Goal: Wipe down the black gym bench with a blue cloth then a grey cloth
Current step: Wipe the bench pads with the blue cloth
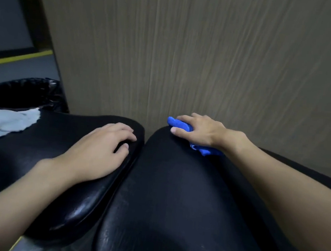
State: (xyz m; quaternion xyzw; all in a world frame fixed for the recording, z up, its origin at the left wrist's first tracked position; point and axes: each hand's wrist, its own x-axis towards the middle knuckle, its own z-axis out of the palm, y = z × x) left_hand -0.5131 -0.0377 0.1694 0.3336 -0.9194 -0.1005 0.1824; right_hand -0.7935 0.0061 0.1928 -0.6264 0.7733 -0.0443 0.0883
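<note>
On bench [174, 187] — R hand [201, 130] grips cloth [178, 123]

Single head-worn wide-angle view, looking forward and down from close above the bench [174, 187], facing the wood-grain wall [189, 46] just behind it.

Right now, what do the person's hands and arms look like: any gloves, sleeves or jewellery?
The left hand and right hand are bare, with no gloves. The left forearm and right forearm are bare too, with no sleeve showing up to the picture's edge. No watch, ring or wristband shows on either side.
</note>
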